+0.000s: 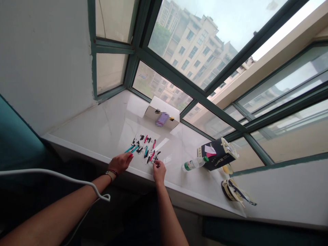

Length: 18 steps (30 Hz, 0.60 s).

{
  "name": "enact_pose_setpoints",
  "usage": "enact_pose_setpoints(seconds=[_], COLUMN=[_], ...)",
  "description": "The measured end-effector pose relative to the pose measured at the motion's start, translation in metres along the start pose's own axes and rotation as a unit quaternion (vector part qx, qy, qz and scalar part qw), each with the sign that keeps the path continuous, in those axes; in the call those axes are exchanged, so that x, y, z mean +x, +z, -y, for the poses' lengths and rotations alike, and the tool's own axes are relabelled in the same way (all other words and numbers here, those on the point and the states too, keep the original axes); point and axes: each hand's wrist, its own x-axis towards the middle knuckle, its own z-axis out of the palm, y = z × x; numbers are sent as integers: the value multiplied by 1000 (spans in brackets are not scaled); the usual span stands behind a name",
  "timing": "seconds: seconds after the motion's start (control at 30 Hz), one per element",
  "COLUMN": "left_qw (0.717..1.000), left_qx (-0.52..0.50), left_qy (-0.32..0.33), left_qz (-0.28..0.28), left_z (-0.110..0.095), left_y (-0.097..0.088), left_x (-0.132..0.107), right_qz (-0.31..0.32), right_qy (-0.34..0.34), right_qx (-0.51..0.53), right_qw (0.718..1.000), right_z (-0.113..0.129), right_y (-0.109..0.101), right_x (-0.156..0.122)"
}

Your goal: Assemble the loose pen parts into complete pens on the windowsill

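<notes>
Many disassembled pen parts lie spread on the white marble-look sill: a teal pen barrel (130, 148), a pink pen barrel (152, 156), black caps and clear pieces. My left hand (120, 163) rests at the sill's front edge, just below the teal barrels. Its fingers are drawn together, and whatever is in them is hidden. My right hand (159, 169) is at the right side of the spread parts, thumb and fingers pinched close to small dark pieces. What it pinches is too small to name.
Behind the parts stands an open white box (164, 106) with a blurred purple patch. To the right are a clear bottle (195, 163) with a green cap, a dark blue carton (217, 155) and a cream-and-navy ring-shaped item (232, 191). A white cable (64, 177) crosses the lower left.
</notes>
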Motion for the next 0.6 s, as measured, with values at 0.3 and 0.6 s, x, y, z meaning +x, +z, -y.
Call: enact_pose_setpoints(seconds=[0.3,0.6], left_qw=[1000,1000], left_qx=[-6,3], left_qy=[-8,-2], left_qz=[2,4], left_z=[-2,-3], left_y=[-2,-4], left_x=[0,0], right_qz=[50,35], right_qy=[-83,-73], right_qx=[-105,-112], right_qw=[990,990], right_z=[12,-3], right_y=[11,-5], right_x=[16,17])
